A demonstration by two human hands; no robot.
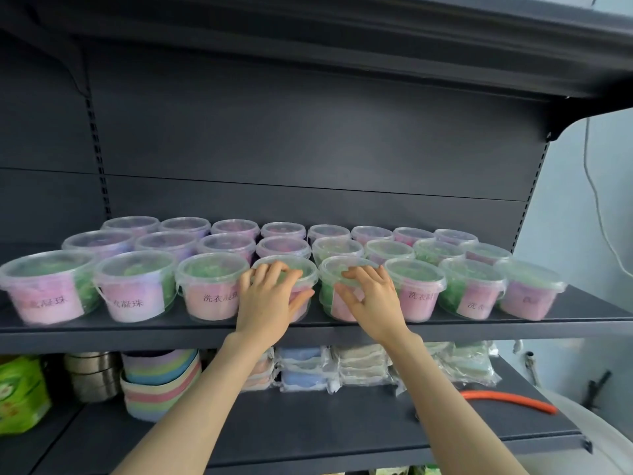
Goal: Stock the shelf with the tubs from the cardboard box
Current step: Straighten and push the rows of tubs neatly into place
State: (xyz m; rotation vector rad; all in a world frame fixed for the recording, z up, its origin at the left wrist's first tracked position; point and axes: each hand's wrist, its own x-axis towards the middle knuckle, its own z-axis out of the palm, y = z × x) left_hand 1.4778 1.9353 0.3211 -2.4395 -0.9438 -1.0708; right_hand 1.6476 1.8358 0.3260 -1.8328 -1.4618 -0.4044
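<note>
Three rows of clear lidded tubs with pink labels and green or purple beads fill the dark shelf (102, 329). In the front row, my left hand (269, 299) grips one tub (301, 269), fingers over its lid and thumb on its side. Beside it, my right hand (371, 298) grips the neighbouring tub (330, 279) the same way. Both tubs stand upright on the shelf near its front edge. The cardboard box is not in view.
The shelf below (308, 430) carries a green bag (20, 394), steel bowls (90, 373), stacked pastel bowls (161, 382), wrapped cloth packs (342, 368) and an orange hose (510, 401). An upper shelf (445, 46) overhangs. A white cable (597, 200) hangs at the right.
</note>
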